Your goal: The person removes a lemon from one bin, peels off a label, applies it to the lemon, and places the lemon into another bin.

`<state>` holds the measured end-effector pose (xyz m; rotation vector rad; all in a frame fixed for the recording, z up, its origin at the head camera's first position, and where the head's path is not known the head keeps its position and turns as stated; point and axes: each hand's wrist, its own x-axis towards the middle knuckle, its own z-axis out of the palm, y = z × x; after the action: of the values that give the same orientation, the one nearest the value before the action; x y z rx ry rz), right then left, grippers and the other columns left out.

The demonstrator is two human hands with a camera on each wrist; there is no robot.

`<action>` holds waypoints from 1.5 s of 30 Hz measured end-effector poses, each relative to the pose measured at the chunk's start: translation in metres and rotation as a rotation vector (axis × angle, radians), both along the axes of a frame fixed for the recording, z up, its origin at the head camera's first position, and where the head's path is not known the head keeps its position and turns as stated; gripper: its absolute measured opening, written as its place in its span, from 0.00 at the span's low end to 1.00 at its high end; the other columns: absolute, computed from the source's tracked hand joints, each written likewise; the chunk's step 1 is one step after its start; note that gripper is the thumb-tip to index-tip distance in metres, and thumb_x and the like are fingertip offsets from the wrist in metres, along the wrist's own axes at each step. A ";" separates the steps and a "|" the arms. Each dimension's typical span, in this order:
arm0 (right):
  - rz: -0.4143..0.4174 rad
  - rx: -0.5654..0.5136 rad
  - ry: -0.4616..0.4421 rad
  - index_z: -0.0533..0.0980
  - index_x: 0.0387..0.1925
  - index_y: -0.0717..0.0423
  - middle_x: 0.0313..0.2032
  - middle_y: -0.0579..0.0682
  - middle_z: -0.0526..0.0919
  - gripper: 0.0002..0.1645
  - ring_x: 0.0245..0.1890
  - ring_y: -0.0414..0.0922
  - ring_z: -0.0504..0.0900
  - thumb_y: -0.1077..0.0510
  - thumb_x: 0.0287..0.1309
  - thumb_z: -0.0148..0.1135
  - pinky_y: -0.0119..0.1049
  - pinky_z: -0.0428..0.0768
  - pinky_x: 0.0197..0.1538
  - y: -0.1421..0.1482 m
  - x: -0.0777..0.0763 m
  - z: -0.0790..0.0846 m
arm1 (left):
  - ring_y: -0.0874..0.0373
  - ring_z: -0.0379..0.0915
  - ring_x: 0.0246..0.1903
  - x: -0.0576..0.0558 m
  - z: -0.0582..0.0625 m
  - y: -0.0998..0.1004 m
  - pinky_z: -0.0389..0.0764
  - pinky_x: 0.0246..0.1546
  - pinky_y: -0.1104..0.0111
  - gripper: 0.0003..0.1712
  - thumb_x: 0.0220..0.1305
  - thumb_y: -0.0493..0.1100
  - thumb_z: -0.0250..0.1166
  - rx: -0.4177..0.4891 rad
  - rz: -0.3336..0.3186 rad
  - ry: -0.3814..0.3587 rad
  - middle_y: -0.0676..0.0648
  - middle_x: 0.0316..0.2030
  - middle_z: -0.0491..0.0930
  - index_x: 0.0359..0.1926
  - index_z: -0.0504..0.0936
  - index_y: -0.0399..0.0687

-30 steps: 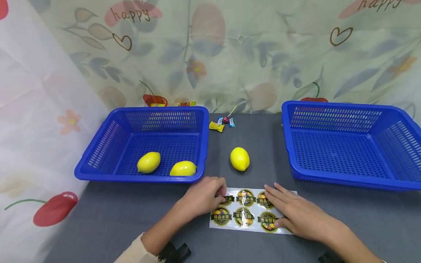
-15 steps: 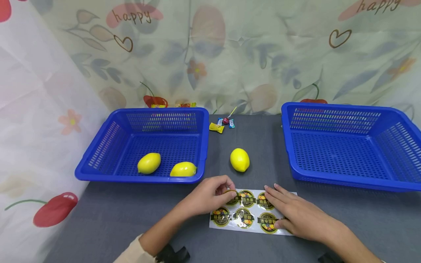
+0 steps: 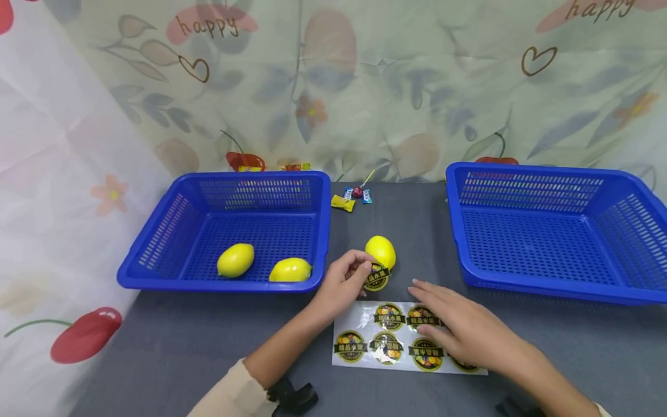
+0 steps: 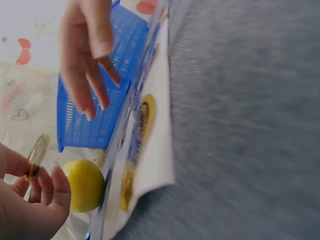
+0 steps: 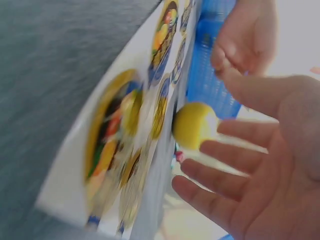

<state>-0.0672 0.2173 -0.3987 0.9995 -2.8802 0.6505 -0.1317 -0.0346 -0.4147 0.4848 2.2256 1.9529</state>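
My left hand (image 3: 344,284) pinches a round black-and-gold sticker (image 3: 377,277) between thumb and forefinger, just in front of a yellow lemon (image 3: 381,250) on the table. In the left wrist view the pinched sticker (image 4: 38,155) appears nearly edge-on, beside the lemon (image 4: 85,186). Below lies a white sheet of round stickers (image 3: 359,315), with a bare spot at its upper left. Above the sheet's right part my right hand (image 3: 464,324) hovers with fingers extended, covering some stickers. The right wrist view shows that hand (image 5: 260,165) holding nothing.
Two lemons (image 3: 236,260) lie in the left blue basket (image 3: 224,284). Another blue basket (image 3: 563,289) stands at the right. Several wrapped sweets (image 3: 343,202) and a lollipop (image 3: 357,191) lie at the back between the baskets, before a patterned curtain (image 3: 385,87).
My left hand has peeled the upper-left sticker off the sheet and carried it up toward the lemon. My right hand has lifted from the sheet.
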 end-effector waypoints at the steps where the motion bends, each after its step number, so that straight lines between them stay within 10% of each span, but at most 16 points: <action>1: -0.032 -0.029 -0.022 0.70 0.68 0.59 0.66 0.56 0.73 0.34 0.64 0.55 0.73 0.50 0.66 0.66 0.55 0.76 0.58 -0.003 -0.003 0.002 | 0.53 0.71 0.27 -0.002 0.001 0.002 0.81 0.29 0.63 0.11 0.77 0.38 0.54 0.012 0.019 -0.004 0.42 0.36 0.76 0.51 0.79 0.36; 8: -0.218 -0.272 -0.237 0.68 0.69 0.58 0.63 0.60 0.74 0.32 0.53 0.55 0.81 0.45 0.72 0.57 0.50 0.83 0.46 -0.023 -0.030 0.010 | 0.46 0.71 0.27 -0.015 0.002 0.016 0.77 0.25 0.69 0.13 0.77 0.40 0.55 0.066 0.153 0.023 0.41 0.39 0.78 0.51 0.82 0.38; 18: -0.322 -0.312 -0.369 0.61 0.72 0.65 0.61 0.65 0.73 0.30 0.41 0.54 0.82 0.51 0.79 0.43 0.48 0.82 0.40 -0.043 -0.070 0.015 | 0.58 0.73 0.36 -0.036 -0.004 0.028 0.75 0.37 0.71 0.13 0.76 0.42 0.58 0.075 0.274 0.003 0.46 0.44 0.83 0.49 0.86 0.42; 45: -0.464 -0.385 -0.482 0.66 0.68 0.62 0.48 0.61 0.80 0.30 0.26 0.49 0.80 0.45 0.79 0.41 0.41 0.81 0.25 -0.069 -0.107 -0.007 | 0.61 0.70 0.36 -0.058 -0.017 0.032 0.71 0.37 0.70 0.14 0.75 0.40 0.58 0.039 0.264 -0.051 0.39 0.46 0.83 0.50 0.85 0.36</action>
<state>-0.1739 0.1488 -0.4054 0.1237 -2.9937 1.4738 -0.1900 -0.0023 -0.4313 0.1486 2.3246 2.1082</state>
